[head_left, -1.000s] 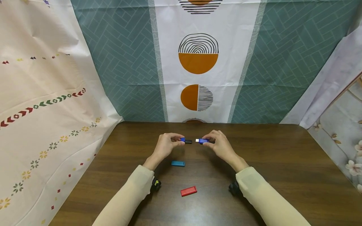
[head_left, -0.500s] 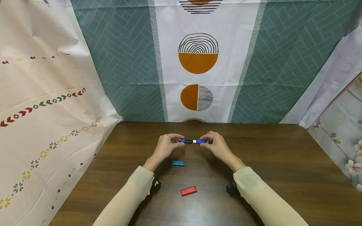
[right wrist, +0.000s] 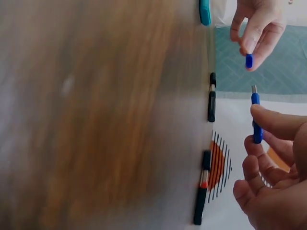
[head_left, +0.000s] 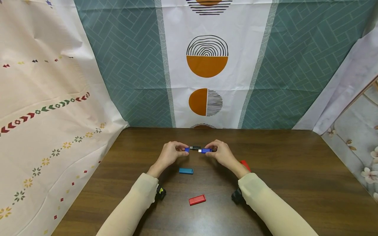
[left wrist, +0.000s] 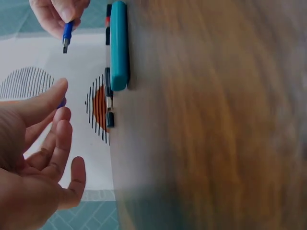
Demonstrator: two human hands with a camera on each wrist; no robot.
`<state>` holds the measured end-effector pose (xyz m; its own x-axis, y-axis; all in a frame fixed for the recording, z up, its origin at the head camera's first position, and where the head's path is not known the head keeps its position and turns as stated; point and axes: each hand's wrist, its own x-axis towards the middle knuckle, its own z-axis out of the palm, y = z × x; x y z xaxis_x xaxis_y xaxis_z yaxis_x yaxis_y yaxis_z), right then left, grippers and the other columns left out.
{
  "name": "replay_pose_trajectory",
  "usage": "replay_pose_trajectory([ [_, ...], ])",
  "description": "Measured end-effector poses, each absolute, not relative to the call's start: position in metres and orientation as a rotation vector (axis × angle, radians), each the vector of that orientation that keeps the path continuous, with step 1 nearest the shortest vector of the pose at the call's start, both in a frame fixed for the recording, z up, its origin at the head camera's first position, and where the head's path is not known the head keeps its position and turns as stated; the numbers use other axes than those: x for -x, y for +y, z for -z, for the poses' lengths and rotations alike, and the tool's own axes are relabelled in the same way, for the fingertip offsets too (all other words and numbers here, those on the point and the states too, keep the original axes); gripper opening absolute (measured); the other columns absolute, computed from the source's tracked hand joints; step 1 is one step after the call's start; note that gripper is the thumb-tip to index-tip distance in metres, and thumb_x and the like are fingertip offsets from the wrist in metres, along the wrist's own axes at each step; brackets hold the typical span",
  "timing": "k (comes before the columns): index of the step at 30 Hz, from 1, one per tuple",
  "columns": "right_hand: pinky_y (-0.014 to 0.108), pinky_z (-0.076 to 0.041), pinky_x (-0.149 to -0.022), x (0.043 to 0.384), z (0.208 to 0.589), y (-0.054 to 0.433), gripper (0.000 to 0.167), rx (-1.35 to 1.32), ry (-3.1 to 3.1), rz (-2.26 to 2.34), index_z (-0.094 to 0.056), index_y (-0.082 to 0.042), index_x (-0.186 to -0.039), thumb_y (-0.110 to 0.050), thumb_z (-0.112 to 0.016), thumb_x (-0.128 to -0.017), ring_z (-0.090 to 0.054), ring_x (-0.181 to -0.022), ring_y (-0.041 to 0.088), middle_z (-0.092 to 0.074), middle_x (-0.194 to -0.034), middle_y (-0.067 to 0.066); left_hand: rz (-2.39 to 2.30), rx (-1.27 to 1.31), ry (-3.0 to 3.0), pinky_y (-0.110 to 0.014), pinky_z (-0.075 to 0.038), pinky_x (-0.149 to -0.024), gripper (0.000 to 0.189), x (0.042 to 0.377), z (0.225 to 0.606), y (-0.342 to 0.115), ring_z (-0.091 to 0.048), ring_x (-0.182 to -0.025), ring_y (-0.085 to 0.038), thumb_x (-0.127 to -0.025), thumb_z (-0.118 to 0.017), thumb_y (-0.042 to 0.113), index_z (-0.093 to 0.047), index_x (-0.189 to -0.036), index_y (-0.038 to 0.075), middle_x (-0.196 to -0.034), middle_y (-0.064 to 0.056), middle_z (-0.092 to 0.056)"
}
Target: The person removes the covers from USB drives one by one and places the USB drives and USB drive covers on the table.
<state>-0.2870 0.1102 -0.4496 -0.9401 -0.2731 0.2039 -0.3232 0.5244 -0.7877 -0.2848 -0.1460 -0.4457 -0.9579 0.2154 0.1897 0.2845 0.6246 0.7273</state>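
Observation:
My left hand (head_left: 170, 153) pinches a small blue cap (right wrist: 249, 61) between thumb and fingertips. Facing it across a short gap, my right hand (head_left: 222, 153) holds a blue USB stick (head_left: 206, 150) by its body. The stick's bare metal plug points left toward the cap; the two are apart, both above the table. Behind them on the table lies a black USB stick (right wrist: 211, 106), its plug showing and a black cap at its end. A black stick with a red band (right wrist: 199, 201) lies farther right, mostly hidden by the right hand in the head view.
On the brown table (head_left: 295, 183), a teal USB stick (head_left: 186, 170) lies before the hands and a red one (head_left: 197, 199) nearer the front. Part of another red object (head_left: 245, 165) shows beside the right wrist. A patterned cloth (head_left: 203, 108) hangs behind the table.
Both hands have moved slightly left and nearer the front edge, the right one farther, bringing the blue stick closer to the cap. The black stick and the red object by the right wrist are more exposed.

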Motion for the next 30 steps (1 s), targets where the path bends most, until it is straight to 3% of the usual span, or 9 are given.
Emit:
replay_pose_trajectory([
  [6,0.033,-0.044,-0.073,0.290,0.452,0.095,0.017,-0.441,-2.756,-1.452,-0.080,-0.005,-0.104,-0.007,-0.084,-0.088,-0.055,-0.085,0.022,-0.068,-0.096,0.007,1.286,0.348,-2.837,-0.030,-0.051,-0.072,0.019,0.290,0.448,-0.153,-0.062,-0.079,-0.013,-0.085,-0.088,0.013,-0.083,-0.102,0.010,-0.082,0.004,-0.070],
  [12,0.033,-0.046,-0.070,0.293,0.459,0.082,0.015,-0.352,-2.805,-1.458,-0.079,-0.005,-0.102,-0.007,-0.084,-0.087,-0.057,-0.082,0.021,-0.068,-0.090,0.005,1.344,0.288,-2.910,-0.031,-0.048,-0.077,0.020,0.296,0.450,-0.157,-0.061,-0.083,-0.013,-0.085,-0.088,0.016,-0.083,-0.103,0.010,-0.084,0.004,-0.071],
  [21,0.035,-0.048,-0.073,0.295,0.458,0.068,0.016,-0.346,-2.895,-1.319,-0.080,-0.007,-0.101,-0.007,-0.086,-0.086,-0.057,-0.082,0.020,-0.068,-0.090,0.004,1.211,0.299,-2.986,-0.028,-0.047,-0.072,0.019,0.300,0.452,-0.157,-0.059,-0.075,-0.010,-0.083,-0.091,0.017,-0.083,-0.098,0.010,-0.076,0.006,-0.070],
  [30,0.041,-0.047,-0.085,0.298,0.461,0.063,0.013,-0.390,-2.947,-1.182,-0.079,-0.009,-0.097,-0.009,-0.086,-0.086,-0.056,-0.092,0.023,-0.063,-0.096,0.004,1.218,0.292,-3.018,-0.035,-0.052,-0.081,0.018,0.300,0.452,-0.153,-0.060,-0.079,-0.013,-0.083,-0.090,0.015,-0.083,-0.099,0.010,-0.079,0.005,-0.068],
])
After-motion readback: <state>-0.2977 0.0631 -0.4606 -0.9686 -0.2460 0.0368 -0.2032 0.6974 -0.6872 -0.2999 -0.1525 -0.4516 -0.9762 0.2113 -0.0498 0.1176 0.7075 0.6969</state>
